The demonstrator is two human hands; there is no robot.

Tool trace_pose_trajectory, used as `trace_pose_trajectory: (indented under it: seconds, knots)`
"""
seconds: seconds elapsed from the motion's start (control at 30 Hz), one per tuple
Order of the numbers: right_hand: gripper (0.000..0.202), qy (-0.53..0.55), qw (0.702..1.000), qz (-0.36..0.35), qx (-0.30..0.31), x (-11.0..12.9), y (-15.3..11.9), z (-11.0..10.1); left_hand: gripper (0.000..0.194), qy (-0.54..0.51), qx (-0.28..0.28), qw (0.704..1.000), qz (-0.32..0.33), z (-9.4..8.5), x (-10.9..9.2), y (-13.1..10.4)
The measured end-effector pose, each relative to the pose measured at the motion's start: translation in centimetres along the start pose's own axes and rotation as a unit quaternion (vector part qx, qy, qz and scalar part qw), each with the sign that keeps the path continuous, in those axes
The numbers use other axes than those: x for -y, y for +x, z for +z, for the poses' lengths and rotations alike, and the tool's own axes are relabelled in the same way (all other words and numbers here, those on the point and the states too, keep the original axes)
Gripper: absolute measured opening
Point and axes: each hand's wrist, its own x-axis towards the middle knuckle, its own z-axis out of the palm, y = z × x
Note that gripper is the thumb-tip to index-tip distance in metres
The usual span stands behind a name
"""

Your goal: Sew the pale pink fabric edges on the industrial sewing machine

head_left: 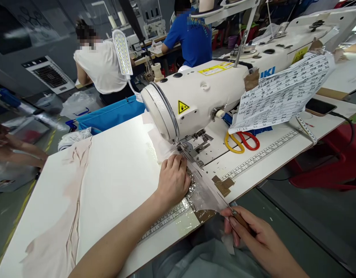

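Head view — fabric (208, 189) runs from beneath curled left hand (173, 179) to right hand (253, 229) — gripping tool (241, 220)

A hand could slide easily across the bare stretch of counter (117, 170) left of centre, between the flat pinkish cloth (70, 208) at far left and the left hand (173, 175). From here, the sewing machine (192, 92) blocks the upper middle, its head end low and close over those fingers. Pale fabric (207, 193) bridges the way to the right hand (247, 227) at the counter's front edge. Right of centre, scissors (243, 149) and a drooping paper (279, 96) crowd in, but the strip over the ruler markings (261, 154) is mostly passable.
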Motion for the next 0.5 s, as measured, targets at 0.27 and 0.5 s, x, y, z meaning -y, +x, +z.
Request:
trace_pose_trajectory:
  seconds: [0.27, 0.5]
  knots:
    - [0.034, -0.015, 1.000, -0.018, -0.014, 0.5, 0.1, -0.4, 0.038, -0.014, -0.010, 1.000, 0.021, -0.1, -0.1, -0.1]
    - [0.036, -0.108, 0.993, -0.046, -0.030, -1.0, -0.5, -1.4, 0.038, -0.015, 0.001, 1.000, 0.023, -0.2, -0.2, 0.0]
